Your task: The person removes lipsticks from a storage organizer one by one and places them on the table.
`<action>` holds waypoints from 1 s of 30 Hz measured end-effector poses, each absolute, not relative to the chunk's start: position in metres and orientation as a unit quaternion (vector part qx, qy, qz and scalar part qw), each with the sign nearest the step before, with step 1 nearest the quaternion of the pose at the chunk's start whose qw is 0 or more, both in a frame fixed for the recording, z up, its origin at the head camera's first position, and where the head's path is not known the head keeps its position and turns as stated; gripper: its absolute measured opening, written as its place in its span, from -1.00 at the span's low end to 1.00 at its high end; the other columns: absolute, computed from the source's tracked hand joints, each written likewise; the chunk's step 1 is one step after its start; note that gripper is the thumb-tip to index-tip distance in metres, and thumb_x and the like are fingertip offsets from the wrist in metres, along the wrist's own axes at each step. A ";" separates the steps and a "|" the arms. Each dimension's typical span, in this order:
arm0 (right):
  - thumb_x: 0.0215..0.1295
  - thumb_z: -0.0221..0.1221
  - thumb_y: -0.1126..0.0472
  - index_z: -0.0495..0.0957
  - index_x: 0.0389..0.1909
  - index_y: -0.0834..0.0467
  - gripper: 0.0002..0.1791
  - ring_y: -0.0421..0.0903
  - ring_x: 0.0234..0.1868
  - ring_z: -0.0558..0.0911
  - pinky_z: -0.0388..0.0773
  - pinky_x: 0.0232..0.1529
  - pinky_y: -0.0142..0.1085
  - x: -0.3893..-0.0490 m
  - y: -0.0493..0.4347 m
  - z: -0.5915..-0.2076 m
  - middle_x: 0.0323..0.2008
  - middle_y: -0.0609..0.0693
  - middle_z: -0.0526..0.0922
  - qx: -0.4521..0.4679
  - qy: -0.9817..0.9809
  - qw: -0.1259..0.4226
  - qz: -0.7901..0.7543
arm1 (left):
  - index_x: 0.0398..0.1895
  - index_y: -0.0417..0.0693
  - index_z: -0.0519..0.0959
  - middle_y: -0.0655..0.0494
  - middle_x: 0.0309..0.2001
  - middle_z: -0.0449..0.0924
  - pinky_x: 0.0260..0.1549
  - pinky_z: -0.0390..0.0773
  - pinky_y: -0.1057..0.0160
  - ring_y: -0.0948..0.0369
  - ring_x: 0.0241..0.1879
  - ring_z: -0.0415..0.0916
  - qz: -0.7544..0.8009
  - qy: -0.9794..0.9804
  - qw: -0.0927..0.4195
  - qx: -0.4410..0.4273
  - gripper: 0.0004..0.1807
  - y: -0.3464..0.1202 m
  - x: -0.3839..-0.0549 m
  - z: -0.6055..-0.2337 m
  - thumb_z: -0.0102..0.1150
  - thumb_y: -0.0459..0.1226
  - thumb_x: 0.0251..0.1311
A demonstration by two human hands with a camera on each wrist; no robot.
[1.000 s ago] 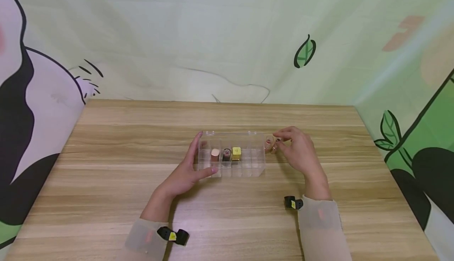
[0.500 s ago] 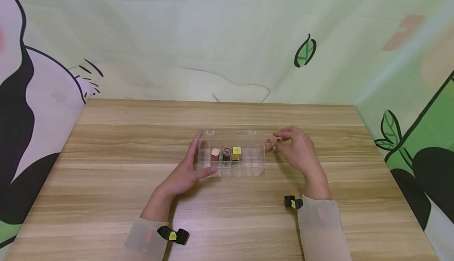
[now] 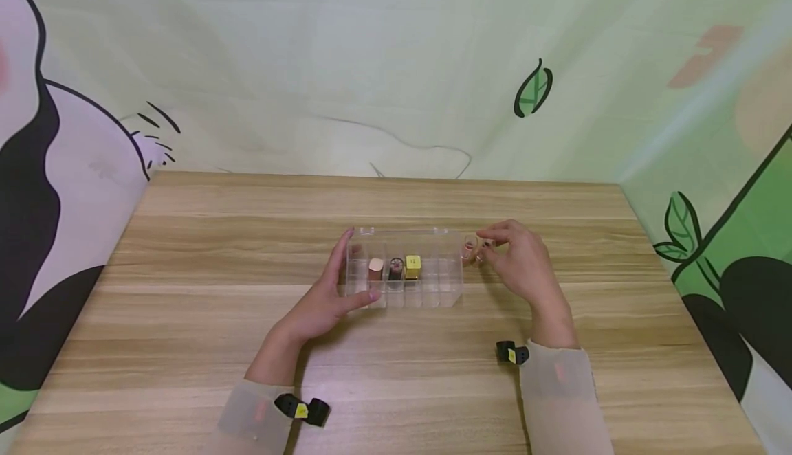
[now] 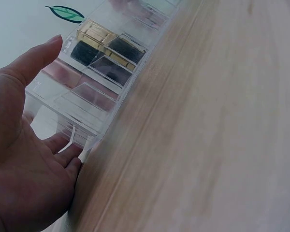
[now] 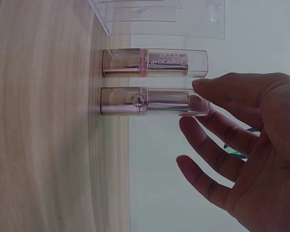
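Note:
A clear divided lipstick organizer (image 3: 447,291) stands on the table, its left end gripped by my left hand (image 3: 317,309), thumb in front and fingers behind. Inside it are a brown lipstick with a pale top (image 3: 375,270), a dark lipstick (image 3: 396,271) and a gold one (image 3: 413,267). Just right of the organizer, two clear-capped lipsticks stand upright side by side. My right hand (image 3: 524,262) pinches the cap of the outer lipstick (image 5: 166,101), the one with a round emblem, between thumb and fingers. The inner lipstick (image 5: 166,64), marked "avocado", stands between it and the organizer.
The wooden table (image 3: 402,386) reaches back to a printed cloth backdrop (image 3: 309,84) with leaf and cartoon drawings. More printed cloth hangs at both sides. A small black device (image 3: 302,411) sits at the left wrist, another (image 3: 512,354) at the right.

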State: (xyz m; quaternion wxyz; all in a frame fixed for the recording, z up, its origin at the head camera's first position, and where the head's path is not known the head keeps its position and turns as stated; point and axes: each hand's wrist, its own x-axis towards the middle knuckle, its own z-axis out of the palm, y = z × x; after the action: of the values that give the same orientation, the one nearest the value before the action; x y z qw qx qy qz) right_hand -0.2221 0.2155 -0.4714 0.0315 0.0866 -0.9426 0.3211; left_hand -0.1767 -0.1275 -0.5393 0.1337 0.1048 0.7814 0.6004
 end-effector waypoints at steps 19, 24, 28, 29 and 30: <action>0.40 0.35 0.34 0.74 0.17 0.25 -0.66 0.31 0.26 0.58 0.50 0.20 0.28 -0.219 0.215 -0.466 0.22 0.23 0.64 0.077 -0.940 0.031 0.330 | 0.74 0.59 -0.32 -0.06 0.70 -0.02 0.58 -0.26 -0.37 -0.16 0.71 -0.26 0.599 0.782 0.135 0.105 0.27 -0.128 -0.177 -0.541 0.51 -0.08 0.32; 0.40 0.37 0.33 0.74 0.17 0.25 -0.66 0.31 0.26 0.58 0.49 0.21 0.29 -0.219 0.214 -0.466 0.22 0.22 0.64 0.074 -0.938 0.035 0.335 | 0.75 0.54 -0.32 -0.05 0.70 -0.02 0.59 -0.25 -0.35 -0.14 0.71 -0.25 0.600 0.782 0.135 0.103 0.29 -0.128 -0.178 -0.540 0.52 -0.08 0.31; 0.41 0.35 0.32 0.74 0.17 0.24 -0.66 0.28 0.24 0.59 0.50 0.20 0.27 -0.219 0.214 -0.466 0.20 0.20 0.65 0.073 -0.938 0.039 0.336 | 0.74 0.58 -0.32 -0.07 0.70 -0.02 0.59 -0.25 -0.36 -0.15 0.71 -0.25 0.600 0.782 0.136 0.103 0.28 -0.128 -0.177 -0.540 0.52 -0.08 0.31; 0.41 0.35 0.33 0.74 0.17 0.24 -0.66 0.27 0.23 0.59 0.50 0.20 0.27 -0.219 0.214 -0.466 0.20 0.20 0.65 0.073 -0.938 0.040 0.336 | 0.74 0.58 -0.32 -0.07 0.70 -0.02 0.59 -0.25 -0.36 -0.15 0.71 -0.25 0.600 0.782 0.136 0.103 0.28 -0.128 -0.177 -0.540 0.52 -0.08 0.31; 0.41 0.35 0.33 0.74 0.18 0.24 -0.65 0.26 0.22 0.60 0.50 0.19 0.26 -0.219 0.214 -0.465 0.20 0.20 0.65 0.073 -0.938 0.040 0.335 | 0.74 0.60 -0.32 -0.07 0.70 -0.02 0.59 -0.25 -0.35 -0.14 0.71 -0.24 0.600 0.782 0.136 0.103 0.28 -0.128 -0.177 -0.540 0.52 -0.08 0.31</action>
State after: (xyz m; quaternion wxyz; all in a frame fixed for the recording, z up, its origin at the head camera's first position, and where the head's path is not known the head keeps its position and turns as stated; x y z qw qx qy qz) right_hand -0.2190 0.2141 -0.4654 0.0404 0.0730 -0.9384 0.3354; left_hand -0.1773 -0.1281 -0.5399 0.1359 0.1028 0.7820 0.5996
